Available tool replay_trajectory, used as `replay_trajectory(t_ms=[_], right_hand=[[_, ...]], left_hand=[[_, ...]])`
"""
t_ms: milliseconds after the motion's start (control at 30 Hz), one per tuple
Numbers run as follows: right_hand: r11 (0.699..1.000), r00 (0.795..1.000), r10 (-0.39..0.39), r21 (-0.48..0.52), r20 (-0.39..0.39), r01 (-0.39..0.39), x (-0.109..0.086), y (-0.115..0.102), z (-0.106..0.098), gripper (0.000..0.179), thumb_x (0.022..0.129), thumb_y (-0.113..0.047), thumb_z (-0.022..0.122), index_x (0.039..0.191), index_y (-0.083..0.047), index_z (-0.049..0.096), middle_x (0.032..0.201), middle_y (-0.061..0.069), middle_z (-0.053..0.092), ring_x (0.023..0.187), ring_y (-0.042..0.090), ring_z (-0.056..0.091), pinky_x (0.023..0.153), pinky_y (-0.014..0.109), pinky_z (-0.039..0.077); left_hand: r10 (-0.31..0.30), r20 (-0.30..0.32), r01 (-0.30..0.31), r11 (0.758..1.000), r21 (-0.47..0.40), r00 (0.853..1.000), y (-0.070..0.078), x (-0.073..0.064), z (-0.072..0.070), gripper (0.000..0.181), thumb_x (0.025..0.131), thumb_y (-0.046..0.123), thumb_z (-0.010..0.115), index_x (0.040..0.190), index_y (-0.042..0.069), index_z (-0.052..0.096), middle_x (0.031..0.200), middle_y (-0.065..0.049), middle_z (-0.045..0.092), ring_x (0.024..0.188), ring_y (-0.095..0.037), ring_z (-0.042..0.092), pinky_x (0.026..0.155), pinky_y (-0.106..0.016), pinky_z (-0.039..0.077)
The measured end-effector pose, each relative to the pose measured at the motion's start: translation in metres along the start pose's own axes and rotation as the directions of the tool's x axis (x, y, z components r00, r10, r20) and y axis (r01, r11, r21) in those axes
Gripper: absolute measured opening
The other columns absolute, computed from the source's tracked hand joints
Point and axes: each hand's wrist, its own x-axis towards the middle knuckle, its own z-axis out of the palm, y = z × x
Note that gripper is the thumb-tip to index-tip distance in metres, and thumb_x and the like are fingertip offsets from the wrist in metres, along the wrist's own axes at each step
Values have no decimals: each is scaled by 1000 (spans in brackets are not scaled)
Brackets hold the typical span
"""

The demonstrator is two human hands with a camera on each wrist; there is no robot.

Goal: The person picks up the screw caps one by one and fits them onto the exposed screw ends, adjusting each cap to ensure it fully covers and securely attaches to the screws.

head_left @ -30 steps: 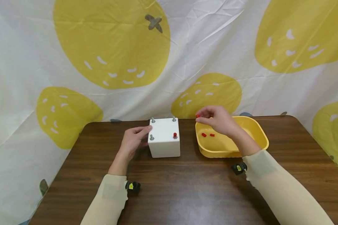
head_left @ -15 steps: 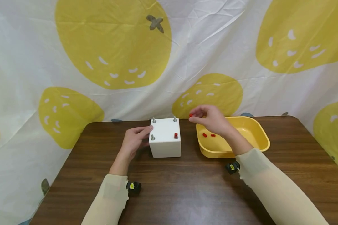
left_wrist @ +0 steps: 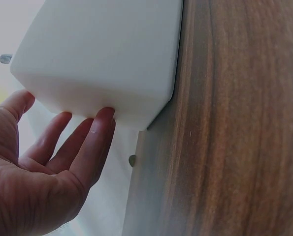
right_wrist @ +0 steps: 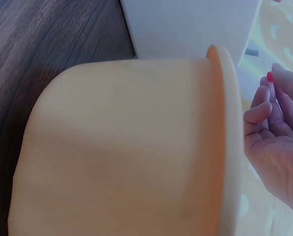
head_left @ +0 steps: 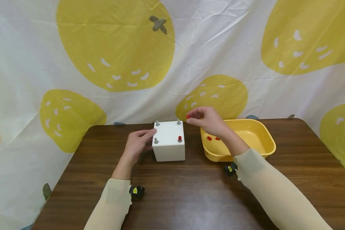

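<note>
A white block (head_left: 168, 142) stands on the brown table, with metal studs at three top corners and a red cap (head_left: 179, 138) on the front right stud. My left hand (head_left: 138, 143) rests with straight fingers against the block's left side, its fingertips (left_wrist: 103, 120) touching the white block (left_wrist: 102, 54). My right hand (head_left: 204, 119) hovers just right of the block's back right stud and pinches a small red cap (head_left: 188, 117) between thumb and fingers; in the right wrist view the cap (right_wrist: 270, 76) shows at the fingertips.
A yellow tub (head_left: 256, 134) sits right of the block with two red caps (head_left: 212, 138) inside; its outer wall (right_wrist: 136, 147) fills the right wrist view. A white cloth with yellow fruit prints hangs behind the table (head_left: 189, 191).
My right hand has moved left from over the tub toward the block's back right corner, carrying the red cap. The left hand has stayed against the block.
</note>
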Motion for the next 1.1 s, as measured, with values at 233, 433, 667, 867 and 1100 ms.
replay_trajectory(t_ms=[233,433,667,867,1100], right_hand=[[999,1000,9,39,5,-10,6,-2,8,20,99,-17,78,117,-7,78,107,6,75,98,24,66,83,37,57],[999,1000,9,49,16,-10,11,-1,13,26,101,-16,76,123,-4,77,112,9,75,101,24,66,86,35,57],[998,1000,3,68,24,-5,15,-3,19,25,101,-13,74,123,-2,76,113,9,76,101,25,67,88,36,58],[999,1000,-8,52,25,7,18,-3,23,28,101,-12,73,125,2,75,113,11,76,101,25,69,87,34,58],[999,1000,-14,39,28,13,20,-3,25,26,101,-13,74,123,1,76,110,9,76,98,24,68,84,33,57]], left_hand=[[-1,-6,1,1000,5,1000,-1,-1,0,57,96,47,79,135,6,72,136,-12,68,118,-29,69,94,-46,62],[1,-9,-1,1000,-2,1000,-1,-1,0,55,96,46,80,133,6,73,135,-11,69,117,-29,70,92,-46,62],[-1,-10,1,1000,1,1000,0,-2,0,56,96,47,80,133,6,73,135,-11,69,117,-29,69,92,-46,62],[1,-9,-1,1000,2,1000,0,-2,1,55,96,46,80,133,6,73,135,-11,69,117,-29,70,92,-45,63],[-3,-7,3,1000,-5,1000,0,0,2,55,95,46,80,133,6,73,135,-11,69,117,-29,70,92,-45,63]])
